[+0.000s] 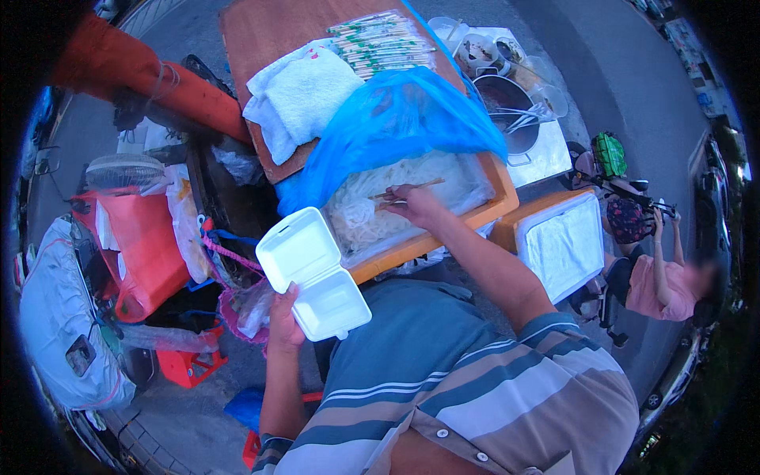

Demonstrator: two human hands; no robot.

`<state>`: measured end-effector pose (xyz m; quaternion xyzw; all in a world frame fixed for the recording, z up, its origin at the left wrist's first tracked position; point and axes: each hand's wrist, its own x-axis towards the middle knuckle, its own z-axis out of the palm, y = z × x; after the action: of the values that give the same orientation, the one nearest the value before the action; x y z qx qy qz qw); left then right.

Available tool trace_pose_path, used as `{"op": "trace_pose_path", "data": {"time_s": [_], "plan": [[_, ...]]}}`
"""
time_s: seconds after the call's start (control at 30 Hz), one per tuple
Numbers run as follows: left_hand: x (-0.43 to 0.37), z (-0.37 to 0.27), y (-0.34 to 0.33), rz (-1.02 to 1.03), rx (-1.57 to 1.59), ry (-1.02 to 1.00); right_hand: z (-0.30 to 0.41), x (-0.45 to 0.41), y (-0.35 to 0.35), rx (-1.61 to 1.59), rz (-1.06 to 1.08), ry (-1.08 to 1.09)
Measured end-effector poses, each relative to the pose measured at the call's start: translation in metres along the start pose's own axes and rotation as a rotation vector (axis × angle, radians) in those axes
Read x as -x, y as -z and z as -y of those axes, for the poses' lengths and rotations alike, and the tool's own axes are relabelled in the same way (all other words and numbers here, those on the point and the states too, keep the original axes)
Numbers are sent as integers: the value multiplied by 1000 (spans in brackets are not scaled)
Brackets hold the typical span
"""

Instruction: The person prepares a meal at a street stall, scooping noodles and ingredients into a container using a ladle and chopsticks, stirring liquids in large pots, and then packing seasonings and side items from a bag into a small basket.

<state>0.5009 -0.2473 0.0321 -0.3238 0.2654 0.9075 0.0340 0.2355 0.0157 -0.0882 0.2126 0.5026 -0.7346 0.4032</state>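
My left hand [287, 319] holds a white foam takeaway box [333, 300] by its side; the lid is up and both halves look empty. My right hand [411, 205] grips a pair of wooden chopsticks [428, 183] over white rice noodles [362, 228], some of them bunched at the tips. The noodles lie in an orange plastic crate [504, 189] lined with clear plastic. A blue plastic bag [409, 116] is folded back over the crate's far part. The foam box is beside the crate's near left corner.
Wrapped chopsticks [383, 44] and a white towel [303, 95] lie on a brown board [255, 24]. Right of it stand a metal pot [504, 98] with utensils and several plastic tubs [477, 50]. A cloth-topped box [561, 246] is nearer. Red bags [145, 249] hang left; a person [665, 285] on a scooter is at right.
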Motion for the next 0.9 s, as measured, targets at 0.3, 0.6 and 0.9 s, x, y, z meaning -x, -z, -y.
{"op": "trace_pose_path", "data": {"time_s": [0.3,0.6,0.9], "plan": [[-4,-26,-11,8,-65,-27,-8,9,18,-286,197,21],[-53,-33,-40,-31,-463,-242,77,113,15,-232,204,197],[-121,-5,-76,229,-1420,-702,139,190,-14,-62,184,408]]}}
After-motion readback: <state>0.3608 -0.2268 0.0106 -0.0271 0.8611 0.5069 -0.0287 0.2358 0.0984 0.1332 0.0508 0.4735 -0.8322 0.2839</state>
